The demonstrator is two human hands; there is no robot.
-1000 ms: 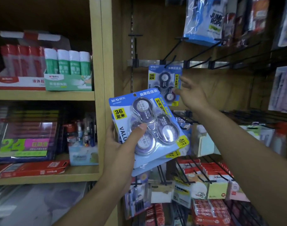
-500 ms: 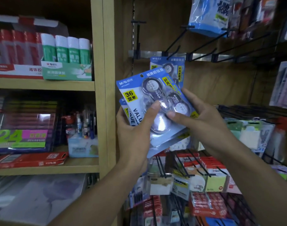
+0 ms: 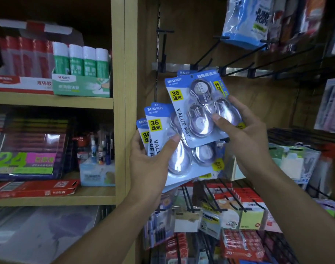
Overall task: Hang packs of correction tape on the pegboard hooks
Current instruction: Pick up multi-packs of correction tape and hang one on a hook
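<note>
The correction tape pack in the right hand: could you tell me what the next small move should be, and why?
Probably lift the pack in the right hand up to the black hook just above it. It is already separated from the stack in the left hand, and its hang hole sits just below that hook.

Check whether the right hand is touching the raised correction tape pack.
Touching. The head view shows the right hand gripping the raised correction tape pack, thumb pressed on its front blister and fingers wrapped round its right edge.
</note>
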